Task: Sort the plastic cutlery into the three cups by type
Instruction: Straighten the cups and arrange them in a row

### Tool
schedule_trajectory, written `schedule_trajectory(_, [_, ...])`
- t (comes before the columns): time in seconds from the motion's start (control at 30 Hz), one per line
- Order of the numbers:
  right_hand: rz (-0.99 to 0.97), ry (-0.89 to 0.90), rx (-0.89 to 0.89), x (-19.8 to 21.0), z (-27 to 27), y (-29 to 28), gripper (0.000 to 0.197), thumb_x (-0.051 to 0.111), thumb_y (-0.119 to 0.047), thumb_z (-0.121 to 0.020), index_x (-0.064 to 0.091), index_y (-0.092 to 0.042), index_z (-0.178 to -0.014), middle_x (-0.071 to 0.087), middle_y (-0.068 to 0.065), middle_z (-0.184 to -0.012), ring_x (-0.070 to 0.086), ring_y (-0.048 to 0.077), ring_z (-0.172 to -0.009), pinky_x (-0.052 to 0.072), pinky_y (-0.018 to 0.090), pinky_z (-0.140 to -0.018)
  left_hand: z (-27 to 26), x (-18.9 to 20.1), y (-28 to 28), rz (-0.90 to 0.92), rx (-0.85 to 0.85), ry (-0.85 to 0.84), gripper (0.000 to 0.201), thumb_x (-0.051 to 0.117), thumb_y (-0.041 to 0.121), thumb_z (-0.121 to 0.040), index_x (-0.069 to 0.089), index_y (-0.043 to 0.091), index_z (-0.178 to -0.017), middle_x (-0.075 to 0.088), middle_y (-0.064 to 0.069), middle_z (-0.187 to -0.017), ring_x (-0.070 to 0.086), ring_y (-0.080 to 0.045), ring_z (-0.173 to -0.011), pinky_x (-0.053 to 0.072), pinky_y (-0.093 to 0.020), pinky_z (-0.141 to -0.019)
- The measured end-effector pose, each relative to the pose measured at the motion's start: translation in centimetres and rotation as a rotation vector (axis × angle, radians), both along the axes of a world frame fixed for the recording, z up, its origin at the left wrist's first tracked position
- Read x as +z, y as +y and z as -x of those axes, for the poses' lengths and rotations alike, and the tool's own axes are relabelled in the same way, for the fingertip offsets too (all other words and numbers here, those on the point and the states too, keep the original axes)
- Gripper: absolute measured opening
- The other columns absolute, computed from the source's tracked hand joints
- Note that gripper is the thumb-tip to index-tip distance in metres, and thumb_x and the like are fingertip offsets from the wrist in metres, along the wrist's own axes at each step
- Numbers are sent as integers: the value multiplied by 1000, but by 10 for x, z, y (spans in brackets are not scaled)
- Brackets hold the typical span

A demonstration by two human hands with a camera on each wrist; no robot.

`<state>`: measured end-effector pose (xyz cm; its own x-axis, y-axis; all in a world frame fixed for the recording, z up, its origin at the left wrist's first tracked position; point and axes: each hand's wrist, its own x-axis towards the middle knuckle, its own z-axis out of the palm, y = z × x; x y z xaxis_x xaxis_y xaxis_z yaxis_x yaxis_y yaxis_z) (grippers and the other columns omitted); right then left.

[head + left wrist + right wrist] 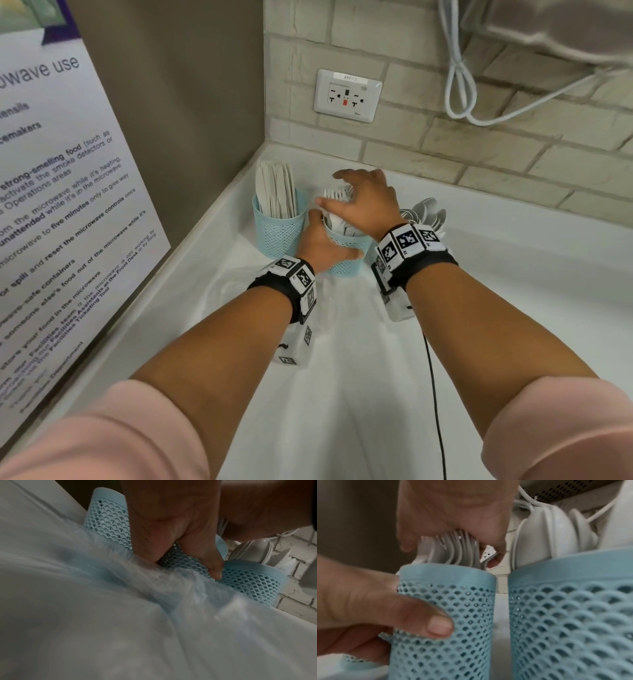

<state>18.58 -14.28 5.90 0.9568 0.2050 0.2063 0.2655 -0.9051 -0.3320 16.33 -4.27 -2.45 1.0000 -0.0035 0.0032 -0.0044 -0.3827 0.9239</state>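
Three light blue mesh cups stand in the counter corner. The left cup (279,226) (106,520) holds white knives (275,190). My left hand (337,236) grips the middle cup (346,265) (185,559) (447,615), its thumb (419,615) across the front. White forks (337,193) (452,547) stand in this cup. My right hand (330,188) lies over the fork heads, palm (453,507) touching them, fingers spread. The right cup (248,580) (573,615) holds white spoons (428,214) (547,534) and is mostly hidden behind my right wrist in the head view.
A thin white plastic sheet (120,615) covers the counter (513,274). A brick wall with an outlet (347,96) and a looped white cable (459,85) runs behind. A poster (51,205) covers the left wall. A black cord (435,394) hangs from my right wrist.
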Motion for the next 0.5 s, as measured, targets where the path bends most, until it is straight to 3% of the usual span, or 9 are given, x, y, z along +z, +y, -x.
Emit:
schedule_trajectory(0.07, [94,29,-83,0,0,1,64,53,-70,-75,52,-30,-125,57,1,-126,45,27,-121,35,47,-96,0,0,1,11,1,-2,104,88,22,-59,22,8,-138,46,-3,-128,45,-17,-120,35,-22,-96])
schedule_trajectory(0.13, [130,22,-32,0,-2,9,50,55,-61,-78,58,-27,-115,63,1,-110,56,26,-106,38,42,-91,-1,1,0,15,6,-1,106,89,23,-57,22,8,-138,47,-4,-126,46,-21,-120,39,-29,-101])
schedule_trajectory(0.23, [-72,-55,54,4,-1,11,32,61,-45,-78,64,-23,-100,65,1,-98,56,23,-99,46,40,-87,-3,1,0,-17,9,18,98,89,23,-57,26,8,-131,48,0,-114,50,-20,-112,45,-33,-97])
schedule_trajectory(0.37, [-278,-160,24,2,1,3,41,53,-37,-74,62,-21,-110,61,0,-116,45,24,-115,40,45,-94,-5,-3,1,-17,17,4,89,90,26,-52,33,11,-118,51,0,-105,56,-22,-102,50,-40,-91])
schedule_trajectory(0.5, [-106,-94,-78,0,-3,3,58,54,-56,-82,45,-32,-134,40,1,-145,30,28,-134,28,49,-108,-5,-2,1,-20,16,-11,88,89,24,-55,32,9,-121,49,-2,-106,55,-22,-104,49,-37,-91])
